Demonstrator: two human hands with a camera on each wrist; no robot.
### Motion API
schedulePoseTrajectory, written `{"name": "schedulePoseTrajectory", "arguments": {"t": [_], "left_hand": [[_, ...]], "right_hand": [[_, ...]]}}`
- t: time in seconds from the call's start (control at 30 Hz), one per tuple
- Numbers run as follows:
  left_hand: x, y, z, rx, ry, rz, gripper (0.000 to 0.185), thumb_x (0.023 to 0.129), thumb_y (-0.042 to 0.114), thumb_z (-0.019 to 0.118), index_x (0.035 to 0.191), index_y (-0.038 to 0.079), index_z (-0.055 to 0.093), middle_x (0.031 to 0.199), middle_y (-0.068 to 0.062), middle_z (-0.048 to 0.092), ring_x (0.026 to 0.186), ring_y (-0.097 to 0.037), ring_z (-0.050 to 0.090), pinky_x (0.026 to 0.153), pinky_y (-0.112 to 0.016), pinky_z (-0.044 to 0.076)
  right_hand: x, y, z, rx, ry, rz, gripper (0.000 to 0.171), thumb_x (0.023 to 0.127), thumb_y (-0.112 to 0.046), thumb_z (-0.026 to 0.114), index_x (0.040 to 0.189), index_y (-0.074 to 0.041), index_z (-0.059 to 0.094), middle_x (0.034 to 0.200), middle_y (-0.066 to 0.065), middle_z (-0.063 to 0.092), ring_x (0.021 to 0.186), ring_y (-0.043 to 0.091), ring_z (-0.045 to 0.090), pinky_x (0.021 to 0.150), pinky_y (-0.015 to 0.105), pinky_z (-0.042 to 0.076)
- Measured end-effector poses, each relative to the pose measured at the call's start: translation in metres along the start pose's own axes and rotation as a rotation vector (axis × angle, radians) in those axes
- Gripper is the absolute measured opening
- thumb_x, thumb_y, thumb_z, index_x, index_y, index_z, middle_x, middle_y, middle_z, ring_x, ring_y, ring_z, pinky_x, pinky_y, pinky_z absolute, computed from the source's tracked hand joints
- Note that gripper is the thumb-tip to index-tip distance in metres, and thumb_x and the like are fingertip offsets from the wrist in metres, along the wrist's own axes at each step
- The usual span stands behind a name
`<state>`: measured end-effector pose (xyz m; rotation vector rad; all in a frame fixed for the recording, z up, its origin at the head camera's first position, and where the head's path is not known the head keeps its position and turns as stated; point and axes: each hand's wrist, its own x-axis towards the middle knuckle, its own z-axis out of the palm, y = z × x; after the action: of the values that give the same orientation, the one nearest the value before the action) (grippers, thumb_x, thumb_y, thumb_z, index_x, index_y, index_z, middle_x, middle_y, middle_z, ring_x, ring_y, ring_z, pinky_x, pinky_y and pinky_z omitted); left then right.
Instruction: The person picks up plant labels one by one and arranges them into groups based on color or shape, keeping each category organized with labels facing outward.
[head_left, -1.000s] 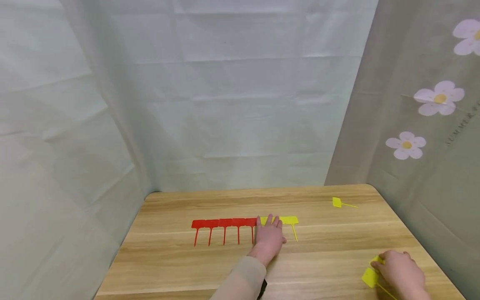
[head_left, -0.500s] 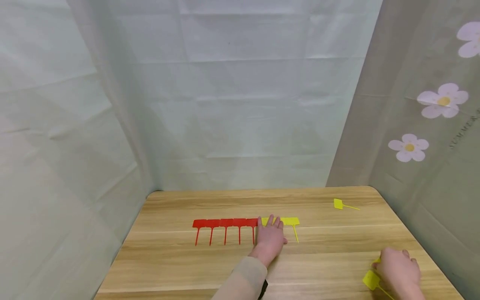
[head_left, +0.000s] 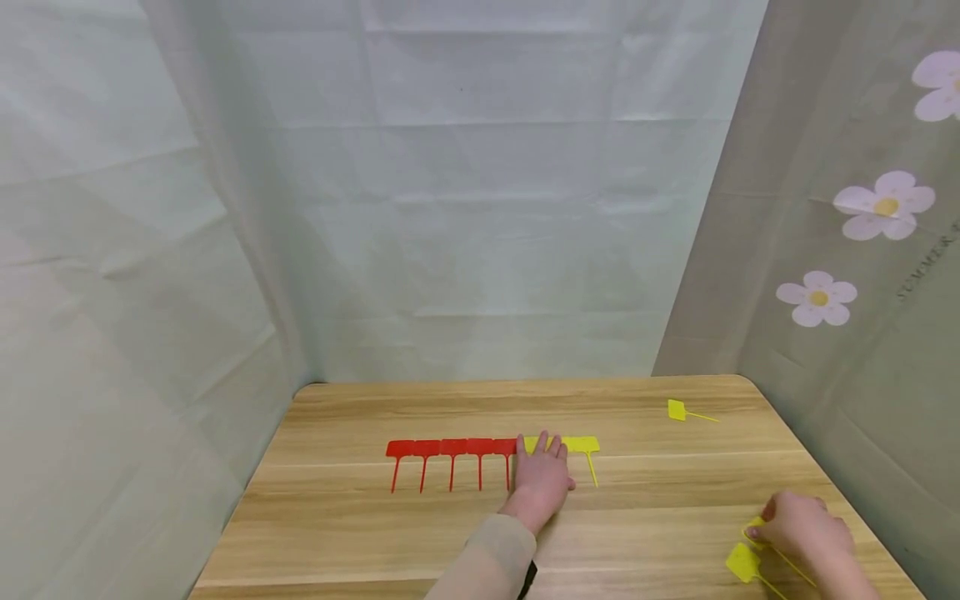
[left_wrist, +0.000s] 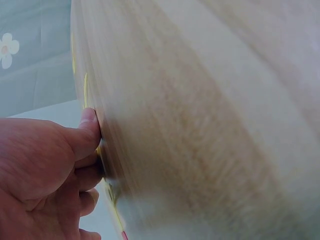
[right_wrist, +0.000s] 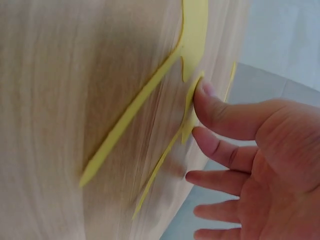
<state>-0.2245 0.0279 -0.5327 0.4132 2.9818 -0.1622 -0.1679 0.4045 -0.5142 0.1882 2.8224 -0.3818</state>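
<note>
My left hand (head_left: 543,479) rests on the table with fingers spread over the yellow cable tie tags (head_left: 581,444), partly hiding them. They continue the line of red cable tie tags (head_left: 453,447), heads side by side and tails toward me. At the front right, my right hand (head_left: 810,529) pinches the flat head of another yellow tag (right_wrist: 189,112) between thumb and index finger, the other fingers extended. Its thin tail slants away over the wood. Right beside it lies a second loose yellow tag (head_left: 744,563).
One more yellow tag (head_left: 677,410) lies near the back right of the wooden table (head_left: 360,533). Pale cloth (head_left: 480,208) hangs behind and at the left. A grey cloth with white flowers (head_left: 817,298) borders the right side.
My right hand has shifted and turned slightly at the loose yellow tags, so the pinched tag's head and tail now show more. The left hand stays put on the row.
</note>
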Motion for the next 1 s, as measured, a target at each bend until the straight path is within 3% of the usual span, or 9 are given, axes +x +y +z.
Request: {"name": "schedulePoseTrajectory", "arguments": {"t": [0.2,0.43,0.53,0.67,1.0], "left_hand": [[0.001,0.001,-0.001,0.008,-0.005,-0.001,0.068,0.102,0.057,0.063,0.161,0.025,0.052,0.167,0.011,0.044,0.160,-0.016,0.030,0.126,-0.058,0.028],[0.003,0.001,0.000,0.015,-0.016,-0.002,0.069,0.102,0.058,0.062,0.162,0.025,0.051,0.168,0.011,0.042,0.160,-0.016,0.029,0.126,-0.058,0.026],[0.002,0.001,-0.001,0.025,-0.011,-0.001,0.068,0.102,0.058,0.062,0.162,0.025,0.051,0.168,0.011,0.043,0.160,-0.016,0.030,0.126,-0.058,0.027],[0.002,0.000,-0.001,0.024,-0.004,0.000,0.068,0.102,0.057,0.063,0.161,0.025,0.052,0.167,0.011,0.044,0.159,-0.016,0.031,0.126,-0.058,0.027],[0.003,0.000,0.001,0.012,-0.008,0.003,0.069,0.102,0.057,0.063,0.162,0.024,0.051,0.168,0.010,0.043,0.160,-0.017,0.030,0.127,-0.059,0.026]], "right_hand": [[0.000,0.008,-0.003,0.026,-0.010,-0.034,0.060,0.086,-0.058,0.084,0.104,-0.003,0.072,0.102,0.014,0.072,0.103,0.050,0.057,0.084,0.068,0.046],[-0.017,0.000,-0.005,-0.016,-0.005,-0.018,0.091,0.081,-0.070,0.082,0.123,0.010,0.070,0.117,0.035,0.068,0.108,0.060,0.052,0.087,0.076,0.043],[-0.021,-0.004,0.000,-0.020,-0.009,-0.006,0.080,0.084,-0.067,0.081,0.117,0.005,0.075,0.100,0.024,0.070,0.099,0.051,0.055,0.084,0.071,0.045],[-0.023,-0.009,0.005,-0.007,0.002,0.001,0.059,0.087,-0.059,0.082,0.102,-0.002,0.076,0.081,0.005,0.060,0.089,0.038,0.053,0.079,0.062,0.044],[-0.030,-0.017,0.004,-0.022,0.068,-0.030,0.039,0.089,-0.044,0.086,0.082,-0.010,0.069,0.078,0.003,0.060,0.085,0.034,0.058,0.081,0.067,0.042]]}}
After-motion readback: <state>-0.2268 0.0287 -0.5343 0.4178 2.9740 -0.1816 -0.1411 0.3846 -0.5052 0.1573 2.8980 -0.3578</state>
